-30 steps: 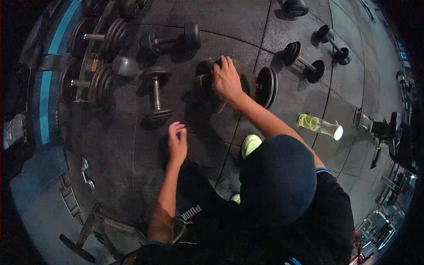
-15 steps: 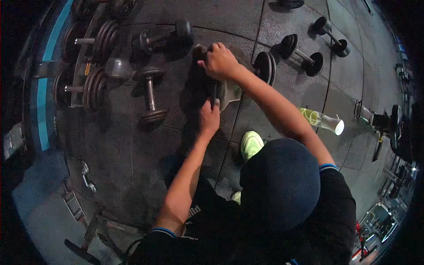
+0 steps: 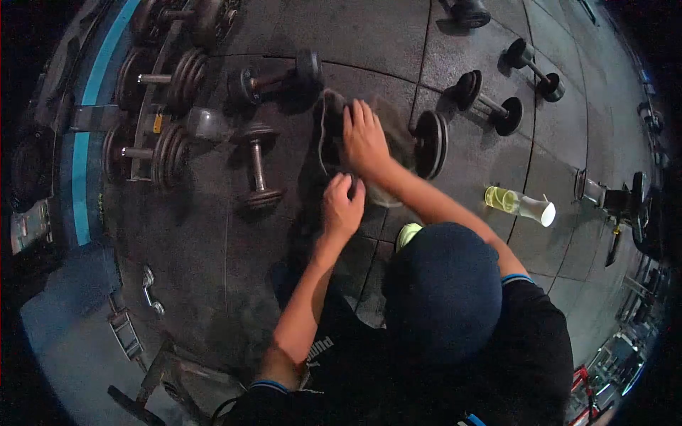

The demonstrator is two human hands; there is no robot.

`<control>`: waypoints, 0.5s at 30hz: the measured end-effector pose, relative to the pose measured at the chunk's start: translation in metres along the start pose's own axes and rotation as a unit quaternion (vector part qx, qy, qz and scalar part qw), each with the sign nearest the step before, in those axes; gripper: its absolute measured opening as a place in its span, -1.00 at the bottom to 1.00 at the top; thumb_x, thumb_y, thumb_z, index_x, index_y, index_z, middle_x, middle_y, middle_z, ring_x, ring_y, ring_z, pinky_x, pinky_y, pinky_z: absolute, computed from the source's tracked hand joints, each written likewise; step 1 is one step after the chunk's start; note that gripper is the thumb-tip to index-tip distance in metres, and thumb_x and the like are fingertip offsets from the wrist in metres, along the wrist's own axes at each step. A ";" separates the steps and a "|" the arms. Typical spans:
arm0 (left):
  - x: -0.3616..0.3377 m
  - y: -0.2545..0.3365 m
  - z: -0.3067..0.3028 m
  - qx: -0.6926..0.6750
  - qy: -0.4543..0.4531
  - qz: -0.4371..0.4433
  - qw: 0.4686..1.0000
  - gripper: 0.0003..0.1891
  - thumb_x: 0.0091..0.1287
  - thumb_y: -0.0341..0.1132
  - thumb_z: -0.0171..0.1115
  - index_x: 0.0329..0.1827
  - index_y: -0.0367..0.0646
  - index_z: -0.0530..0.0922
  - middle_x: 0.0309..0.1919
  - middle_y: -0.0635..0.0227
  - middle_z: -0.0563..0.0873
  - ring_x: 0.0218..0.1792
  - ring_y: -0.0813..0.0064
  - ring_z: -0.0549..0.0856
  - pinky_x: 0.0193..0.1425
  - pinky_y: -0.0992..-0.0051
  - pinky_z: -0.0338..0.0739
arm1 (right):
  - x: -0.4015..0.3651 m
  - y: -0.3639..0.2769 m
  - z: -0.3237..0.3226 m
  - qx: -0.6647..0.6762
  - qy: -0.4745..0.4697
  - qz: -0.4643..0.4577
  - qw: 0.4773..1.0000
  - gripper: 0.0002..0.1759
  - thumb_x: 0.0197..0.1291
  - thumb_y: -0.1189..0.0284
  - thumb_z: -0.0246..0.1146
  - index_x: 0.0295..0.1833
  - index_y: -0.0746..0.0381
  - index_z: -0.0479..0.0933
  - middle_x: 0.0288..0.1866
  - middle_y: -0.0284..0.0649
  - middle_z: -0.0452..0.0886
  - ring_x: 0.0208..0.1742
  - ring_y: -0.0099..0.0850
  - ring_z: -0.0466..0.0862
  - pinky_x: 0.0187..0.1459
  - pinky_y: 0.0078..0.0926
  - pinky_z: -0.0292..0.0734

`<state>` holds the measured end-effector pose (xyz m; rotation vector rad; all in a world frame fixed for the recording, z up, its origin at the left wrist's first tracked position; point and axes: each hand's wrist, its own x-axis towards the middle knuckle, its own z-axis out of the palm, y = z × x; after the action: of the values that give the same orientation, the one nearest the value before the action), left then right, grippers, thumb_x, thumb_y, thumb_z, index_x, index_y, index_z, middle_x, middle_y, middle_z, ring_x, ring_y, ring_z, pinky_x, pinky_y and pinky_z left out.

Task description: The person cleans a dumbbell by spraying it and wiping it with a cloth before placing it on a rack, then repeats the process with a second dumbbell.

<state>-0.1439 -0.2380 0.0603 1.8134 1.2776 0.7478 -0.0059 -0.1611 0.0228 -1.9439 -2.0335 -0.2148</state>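
And here we are at the hands: our right hand [image 3: 366, 142] is released, fingers stretched over the dark, greyish cloth [image 3: 392, 138] on the floor. Our left hand [image 3: 344, 206], fingers bent, is at the cloth's near side; whether it grasps anything, we can't tell! Right beside the cloth, we've got round weight plates [image 3: 430, 144]. Out to the left lies a dumbbell with a shiny handle [image 3: 257, 167], another dumbbell [image 3: 275, 79] beyond it, and the loaded rack bars [image 3: 153, 153], carrying a yellow tag [image 3: 158, 123] too small to read. Over right, a bottle with a white top [image 3: 520, 206] lies on its side. And the lettering on our dark clothing [image 3: 321, 349]? It reads PUMA!
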 end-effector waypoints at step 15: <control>-0.108 -0.014 0.066 -0.048 0.202 -0.229 0.951 -0.61 0.61 -0.18 0.14 0.23 -0.37 0.42 0.13 -0.10 0.55 0.18 -0.15 0.53 0.28 0.06 0.41 | -0.012 0.009 0.071 0.274 -0.415 0.091 0.863 -0.31 0.37 -0.14 0.17 0.11 0.33 0.69 0.06 0.25 0.72 0.17 0.15 0.71 0.17 -0.08 0.60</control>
<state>-0.1322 -0.3547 0.0104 1.2440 1.8102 0.9196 -0.0056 -0.1488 -0.0492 -1.9632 -1.9634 1.3119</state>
